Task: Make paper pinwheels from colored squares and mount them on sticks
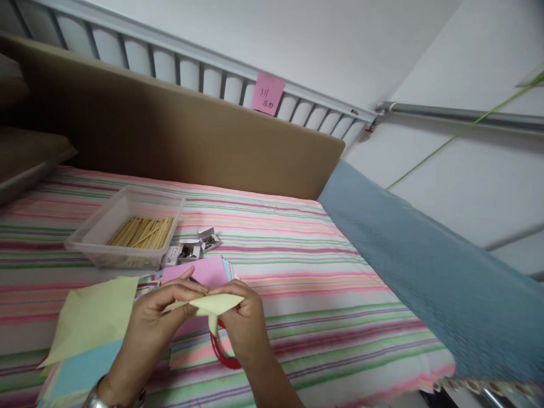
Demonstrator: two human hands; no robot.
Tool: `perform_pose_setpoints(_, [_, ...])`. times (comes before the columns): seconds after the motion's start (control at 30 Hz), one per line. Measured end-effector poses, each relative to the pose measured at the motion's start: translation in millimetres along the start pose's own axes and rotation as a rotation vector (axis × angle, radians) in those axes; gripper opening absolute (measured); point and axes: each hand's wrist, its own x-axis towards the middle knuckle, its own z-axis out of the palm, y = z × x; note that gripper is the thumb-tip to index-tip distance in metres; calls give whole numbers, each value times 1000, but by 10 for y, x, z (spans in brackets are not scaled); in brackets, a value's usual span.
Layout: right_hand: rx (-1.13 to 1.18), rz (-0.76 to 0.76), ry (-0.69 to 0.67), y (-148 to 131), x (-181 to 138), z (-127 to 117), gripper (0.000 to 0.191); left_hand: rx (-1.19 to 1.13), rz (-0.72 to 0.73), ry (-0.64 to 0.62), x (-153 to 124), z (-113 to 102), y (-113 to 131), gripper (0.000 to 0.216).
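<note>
Two grips, I note: left hand [155,316] and right hand [247,317] pinch folded yellow paper [216,304], long axis running between them; contact seems partly hidden.

A white column radiator [164,67] lines the pale wall [340,45] behind a brown board [191,141]; a grey pipe [433,113] crosses the adjoining wall [488,62] above a blue covering [403,243].

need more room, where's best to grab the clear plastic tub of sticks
Grip the tub by its rim, probably from above, at left and right sides: the lip flares outward. On the right, favour the far end; small boxes crowd the near corner.
</note>
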Motion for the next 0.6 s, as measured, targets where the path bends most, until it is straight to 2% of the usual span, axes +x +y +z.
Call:
perform_pose_setpoints(0.43, [-23, 2, 15, -4, 2, 29, 24, -14, -73, 8, 16, -20, -63, 3])
perform_pose_setpoints(0.53, [-40, 12, 13, 4, -3, 34, 24, -27, -128, 12, 7, -49, -120, 6])
perform_pose_setpoints(0.6, [-35, 57, -35, -1, 4, 14, 23, -32, -172, 13, 10, -81, -142, 7])
